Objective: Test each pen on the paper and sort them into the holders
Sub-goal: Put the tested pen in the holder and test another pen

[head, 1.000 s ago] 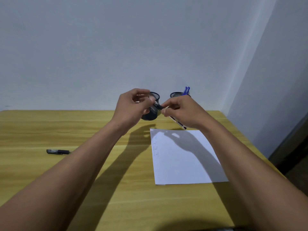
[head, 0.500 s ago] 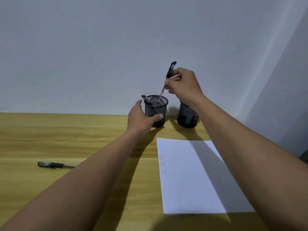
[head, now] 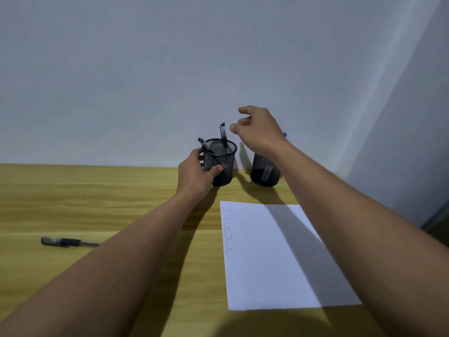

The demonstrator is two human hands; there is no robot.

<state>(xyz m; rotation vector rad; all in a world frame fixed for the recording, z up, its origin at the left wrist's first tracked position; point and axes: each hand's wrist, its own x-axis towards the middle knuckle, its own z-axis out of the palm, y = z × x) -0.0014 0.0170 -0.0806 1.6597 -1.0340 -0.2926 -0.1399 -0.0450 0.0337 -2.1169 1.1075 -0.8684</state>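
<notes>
Left hand (head: pixel 194 173) gripping cylindrical black mesh holder (head: pixel 220 161), smooth wooden table (head: pixel 73 203)

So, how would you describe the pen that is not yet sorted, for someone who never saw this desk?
Start at the white paper on the wooden desk and look far to its left. A single black pen lies flat there, partly hidden by the left forearm. Unlike the others, it stands in no mesh holder.
</notes>
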